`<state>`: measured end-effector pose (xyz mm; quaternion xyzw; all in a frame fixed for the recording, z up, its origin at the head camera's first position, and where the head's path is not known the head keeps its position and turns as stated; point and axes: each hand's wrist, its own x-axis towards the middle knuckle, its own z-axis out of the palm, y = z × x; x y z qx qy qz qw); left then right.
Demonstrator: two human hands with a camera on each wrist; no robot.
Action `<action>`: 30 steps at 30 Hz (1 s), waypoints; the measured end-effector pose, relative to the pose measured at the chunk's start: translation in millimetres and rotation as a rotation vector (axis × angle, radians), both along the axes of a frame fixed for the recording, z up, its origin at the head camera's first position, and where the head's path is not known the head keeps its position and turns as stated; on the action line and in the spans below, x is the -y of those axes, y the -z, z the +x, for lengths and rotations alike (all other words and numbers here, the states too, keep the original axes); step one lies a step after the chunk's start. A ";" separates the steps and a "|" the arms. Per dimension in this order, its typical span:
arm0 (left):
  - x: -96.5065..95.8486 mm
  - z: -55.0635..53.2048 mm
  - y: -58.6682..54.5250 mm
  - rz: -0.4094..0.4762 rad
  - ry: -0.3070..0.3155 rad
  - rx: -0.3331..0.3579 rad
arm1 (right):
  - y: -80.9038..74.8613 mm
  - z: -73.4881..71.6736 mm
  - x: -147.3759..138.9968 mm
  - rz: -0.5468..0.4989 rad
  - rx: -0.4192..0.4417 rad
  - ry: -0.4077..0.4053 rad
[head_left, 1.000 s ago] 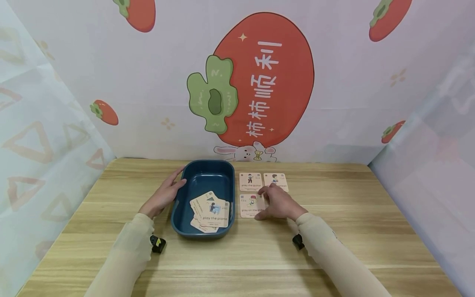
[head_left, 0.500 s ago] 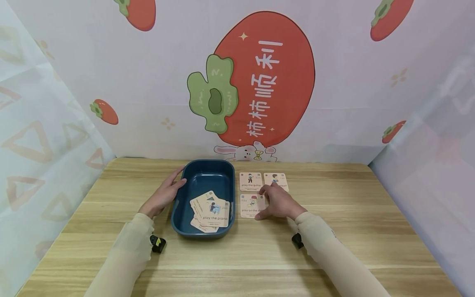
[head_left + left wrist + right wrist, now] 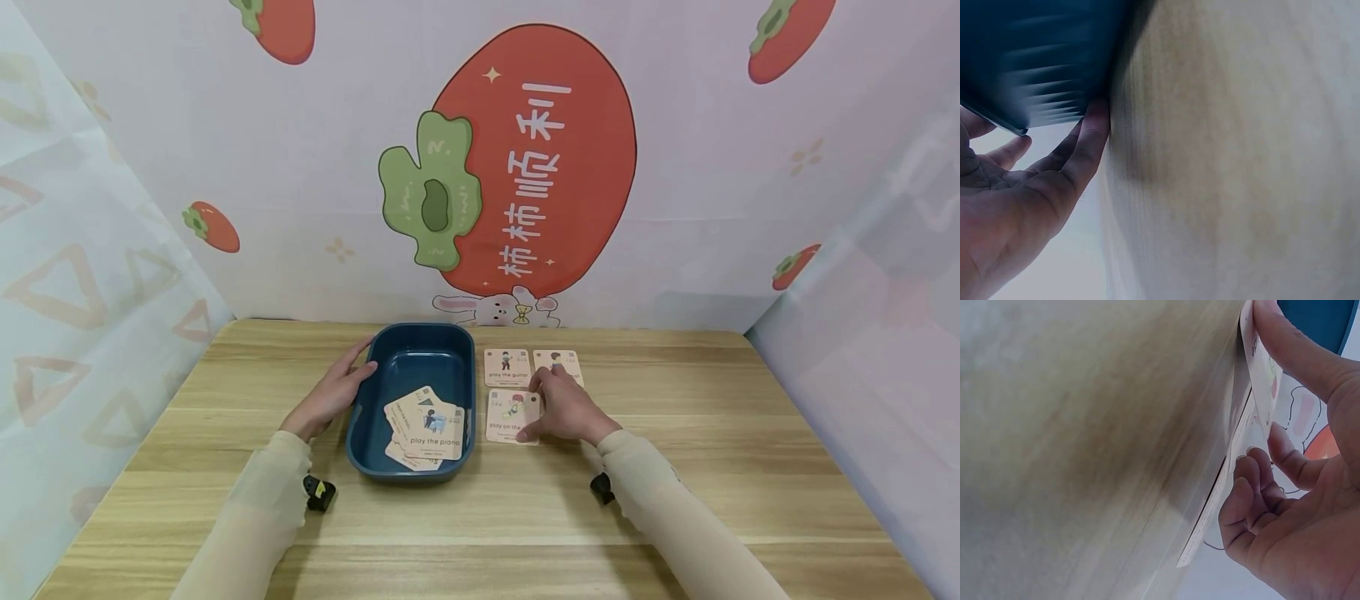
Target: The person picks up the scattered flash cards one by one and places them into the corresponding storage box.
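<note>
Pinching the tilted slide card (image 3: 507,416) between thumb and forefinger at three o'clock from the tray (image 3: 408,477), the right hand (image 3: 566,408) needs light, even pressure; the left hand (image 3: 333,395), thumb and fingers clasping the ten-o'clock rim, should steady it.

The head view looks forward and down across the bench (image 3: 465,542) to the backdrop (image 3: 712,167), far enough back to frame the left hand (image 3: 330,392), the right hand (image 3: 566,407) and the whole tray (image 3: 405,367). The left wrist view sits close and low, turned sideways, facing the tray's outer wall; it shares tray and left hand with the head view. The right wrist view, equally close and sideways, shares the right hand, the tilted card (image 3: 510,412) and a piece of tray.
</note>
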<state>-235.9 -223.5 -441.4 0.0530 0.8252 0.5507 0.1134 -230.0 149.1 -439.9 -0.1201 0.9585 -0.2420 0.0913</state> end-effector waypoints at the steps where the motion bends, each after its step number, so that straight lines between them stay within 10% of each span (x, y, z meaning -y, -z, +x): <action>1: -0.1 0.0 0.0 0.001 0.000 -0.001 | -0.4 0.1 0.1 -0.001 -0.003 0.003; 30: -0.4 -0.2 0.9 0.018 0.002 0.004 | -18.5 8.8 -2.4 -0.089 0.005 -0.021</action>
